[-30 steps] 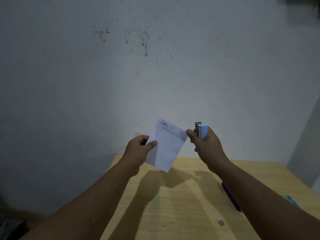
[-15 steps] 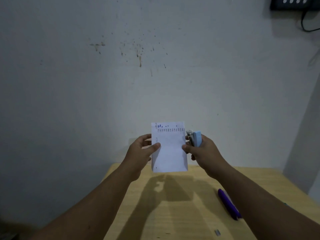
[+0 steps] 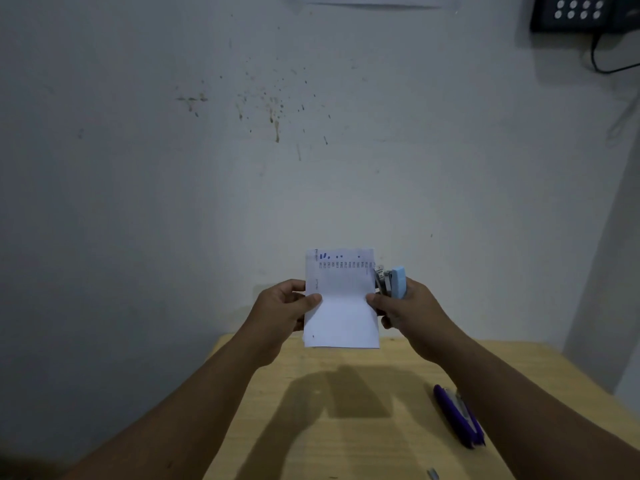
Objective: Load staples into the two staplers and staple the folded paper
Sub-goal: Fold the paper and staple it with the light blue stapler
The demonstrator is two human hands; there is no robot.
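Paper [image 3: 341, 299] squared upright between hands, stapler [image 3: 394, 282] alongside.

Rows of small print and a few blue ink marks run across the top of the folded paper [image 3: 341, 299], all too tiny and blurred to read, and nothing else in view carries legible text.

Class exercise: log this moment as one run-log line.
left hand: holds folded paper | right hand: grips blue stapler at paper's right edge | purple stapler: on table
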